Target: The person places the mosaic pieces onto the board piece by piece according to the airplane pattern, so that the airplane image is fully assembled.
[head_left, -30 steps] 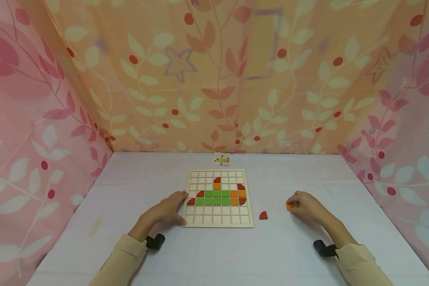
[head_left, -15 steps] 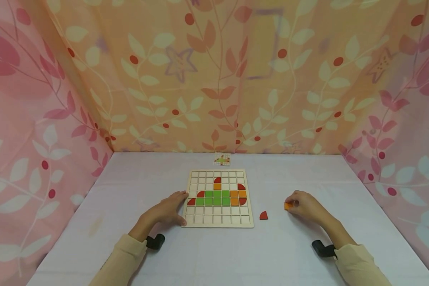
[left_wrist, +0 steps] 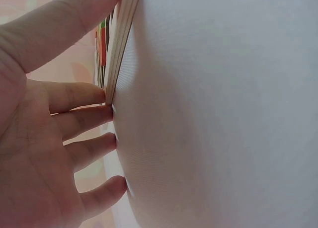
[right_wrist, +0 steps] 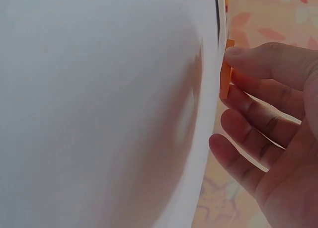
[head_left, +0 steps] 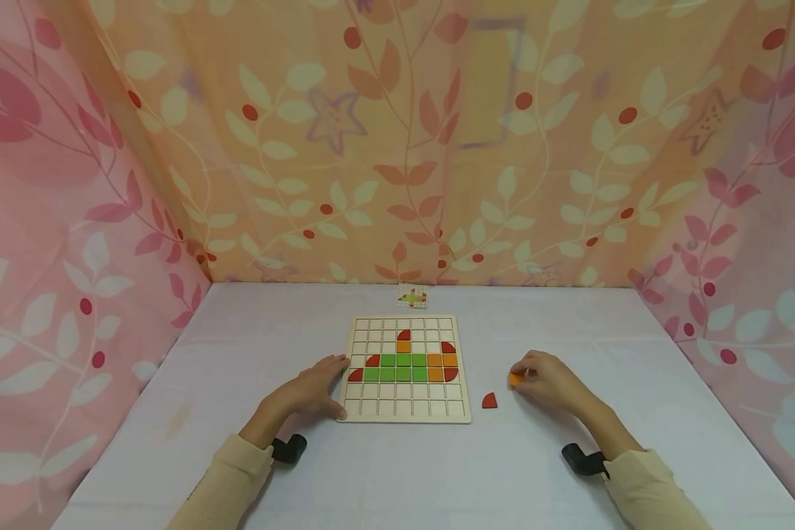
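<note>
In the head view my left hand (head_left: 309, 386) rests at the left edge of a wooden grid board (head_left: 403, 407). Its fingers are spread, with thumb and fingertips touching the board's side, as the left wrist view also shows. Green square tiles (head_left: 403, 373), orange squares (head_left: 434, 360) and red quarter-round tiles (head_left: 404, 335) fill some cells of the board. To the right, my right hand (head_left: 548, 379) pinches an orange tile (right_wrist: 226, 74) between thumb and fingers, held above the table. A loose red quarter-round tile (head_left: 489, 401) lies between that hand and the board.
A small pattern card (head_left: 412, 296) lies behind the board, near the back edge of the white-covered table (head_left: 252, 316). Printed cloth (head_left: 397, 147) hangs at the back and on both sides. Each wrist wears a black camera mount (head_left: 289, 448).
My right hand has moved left with the orange tile, closer to the loose red tile and the board. The left hand stays in place at the board's edge.
</note>
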`<state>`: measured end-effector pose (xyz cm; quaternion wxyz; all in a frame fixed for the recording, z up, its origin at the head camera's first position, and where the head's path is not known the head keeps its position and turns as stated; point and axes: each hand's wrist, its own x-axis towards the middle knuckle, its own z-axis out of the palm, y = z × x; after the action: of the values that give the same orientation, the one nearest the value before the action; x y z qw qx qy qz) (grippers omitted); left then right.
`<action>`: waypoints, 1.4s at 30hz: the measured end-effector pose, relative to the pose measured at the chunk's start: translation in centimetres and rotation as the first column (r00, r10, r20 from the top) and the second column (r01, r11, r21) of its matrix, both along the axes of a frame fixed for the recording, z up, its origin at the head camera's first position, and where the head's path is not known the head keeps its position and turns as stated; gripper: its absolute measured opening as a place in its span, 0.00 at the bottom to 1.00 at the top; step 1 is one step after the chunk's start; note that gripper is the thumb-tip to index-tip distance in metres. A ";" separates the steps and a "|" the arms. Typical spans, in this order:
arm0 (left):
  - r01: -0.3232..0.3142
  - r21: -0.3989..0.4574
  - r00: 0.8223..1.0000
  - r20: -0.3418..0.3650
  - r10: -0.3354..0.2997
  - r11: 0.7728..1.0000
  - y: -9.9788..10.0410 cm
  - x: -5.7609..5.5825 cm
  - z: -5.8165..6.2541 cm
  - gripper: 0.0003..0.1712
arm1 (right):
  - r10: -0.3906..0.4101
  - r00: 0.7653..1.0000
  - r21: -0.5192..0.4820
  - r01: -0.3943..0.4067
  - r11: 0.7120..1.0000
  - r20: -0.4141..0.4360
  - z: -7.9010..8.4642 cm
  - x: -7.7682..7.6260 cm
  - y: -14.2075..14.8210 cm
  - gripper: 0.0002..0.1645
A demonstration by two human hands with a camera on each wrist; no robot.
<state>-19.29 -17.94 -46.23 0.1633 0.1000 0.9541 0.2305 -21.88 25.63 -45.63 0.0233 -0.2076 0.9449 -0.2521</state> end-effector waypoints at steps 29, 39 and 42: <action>-0.004 -0.006 1.000 0.007 0.004 1.000 0.0 0.1 -0.2 0.58 | 0.029 0.991 -0.069 -0.021 0.997 0.129 0.4 -0.2 -8.5 0.13; 0.003 -0.005 1.000 0.003 -0.003 1.000 -0.1 -0.1 -0.1 0.58 | 0.165 0.985 -0.043 -0.163 0.986 0.050 0.2 -0.3 -11.1 0.14; 0.003 0.000 1.000 0.004 -0.003 1.000 -0.1 -0.1 0.0 0.58 | 0.195 0.980 -0.035 -0.194 0.980 0.036 0.2 -0.4 -11.9 0.14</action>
<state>-19.36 -18.05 -46.26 0.1655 0.1009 0.9536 0.2302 -22.27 13.78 -45.47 0.0630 -0.2943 0.9153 -0.2675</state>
